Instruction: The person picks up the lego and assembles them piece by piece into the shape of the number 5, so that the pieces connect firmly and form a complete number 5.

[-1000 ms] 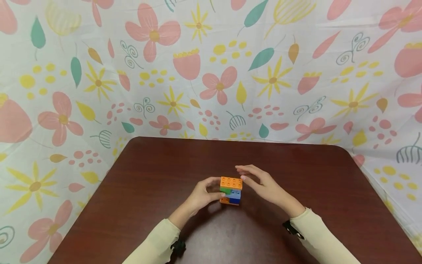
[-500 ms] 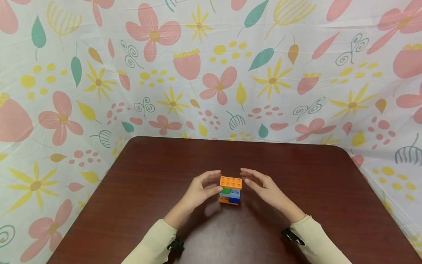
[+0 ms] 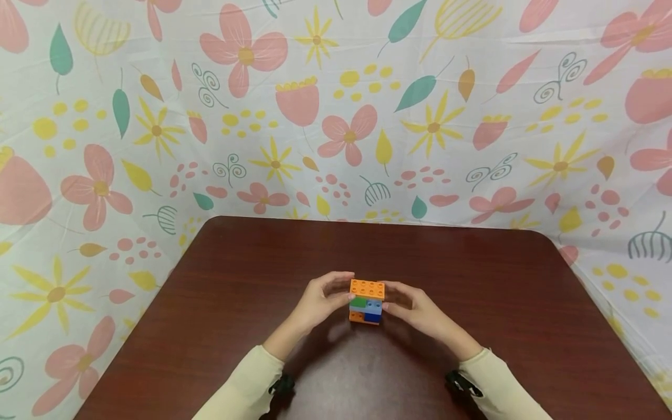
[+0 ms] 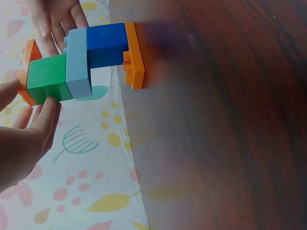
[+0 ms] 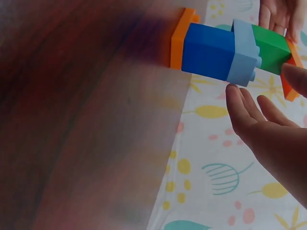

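A small stack of toy building bricks (image 3: 367,290) stands upright on the table. An orange plate (image 4: 136,56) is its base, and a dark blue brick (image 5: 208,51) sits on that. Above come a light blue brick (image 4: 78,62), a green brick (image 4: 49,76) and a studded orange top plate. My left hand (image 3: 314,304) holds the stack's left side, thumb in front by the top plate, fingers round the green brick. From the right, my right hand (image 3: 425,311) pinches it lightly, thumb in front and fingers behind. Some fingertips are hidden behind the stack.
The dark brown table (image 3: 252,256) has rounded far corners. A white cloth (image 3: 325,134) printed with flowers and leaves hangs behind it and along both sides. Each wrist wears a black strap below a cream sleeve (image 3: 504,379).
My right hand has come in from beside the stack and now touches it. My left hand has shifted up from the lower bricks toward the top plate. The stack stays in place.
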The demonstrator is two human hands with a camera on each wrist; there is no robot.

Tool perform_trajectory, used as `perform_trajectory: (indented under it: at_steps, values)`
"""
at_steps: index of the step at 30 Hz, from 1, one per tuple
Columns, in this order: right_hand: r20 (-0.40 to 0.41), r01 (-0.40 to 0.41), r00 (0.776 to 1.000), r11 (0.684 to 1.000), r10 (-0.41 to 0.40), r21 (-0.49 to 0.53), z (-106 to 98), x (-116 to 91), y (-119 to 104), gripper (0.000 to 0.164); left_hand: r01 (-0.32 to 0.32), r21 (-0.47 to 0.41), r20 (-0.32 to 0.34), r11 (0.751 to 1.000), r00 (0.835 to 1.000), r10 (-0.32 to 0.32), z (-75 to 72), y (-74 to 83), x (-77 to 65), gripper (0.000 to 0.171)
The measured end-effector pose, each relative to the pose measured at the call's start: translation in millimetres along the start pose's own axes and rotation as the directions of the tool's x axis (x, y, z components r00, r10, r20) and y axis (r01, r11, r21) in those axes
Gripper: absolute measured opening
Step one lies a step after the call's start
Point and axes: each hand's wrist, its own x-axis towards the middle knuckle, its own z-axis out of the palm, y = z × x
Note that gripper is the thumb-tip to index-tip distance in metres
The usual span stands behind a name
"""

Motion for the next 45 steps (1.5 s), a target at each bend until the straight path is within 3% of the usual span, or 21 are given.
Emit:
perform_trajectory:
  at_steps: [4, 12, 22, 32, 40, 45]
  values:
    - [0.021, -0.020, 1.000, 1.000, 0.020, 0.006, 2.9, -0.6, 0.1, 0.051, 0.021, 0.005, -0.003, 1.000, 1.000, -0.021, 0.5, -4.6, 0.8, 0.037]
    - [-0.002, -0.011, 1.000, 0.999, 0.011, -0.049, 5.7, 2.4, 8.6, 0.046, 0.009, -0.021, 0.008, 1.000, 1.000, -0.008, -1.6, -34.9, 12.8, 0.040]
    - [-0.031, -0.012, 0.999, 0.998, 0.010, -0.055, 9.6, 2.9, 13.0, 0.037, -0.022, 0.018, 0.015, 1.000, 1.000, 0.022, -3.4, -40.6, 15.7, 0.037]
    - [-0.046, -0.019, 0.999, 0.999, 0.017, -0.026, 7.2, 3.8, 9.2, 0.037, -0.007, 0.067, -0.020, 0.998, 1.000, 0.009, -1.3, -33.8, 23.1, 0.036]
    - [-0.090, -0.066, 0.994, 0.997, 0.063, -0.030, 4.3, 6.0, 8.6, 0.040, -0.011, 0.068, -0.024, 0.998, 1.000, 0.013, 1.0, 0.3, 19.0, 0.034]
    - [-0.133, -0.099, 0.986, 0.995, 0.097, -0.011, 2.6, 5.4, 4.9, 0.043, -0.007, 0.063, -0.045, 0.998, 0.999, 0.010, 2.5, 5.3, 23.0, 0.034]
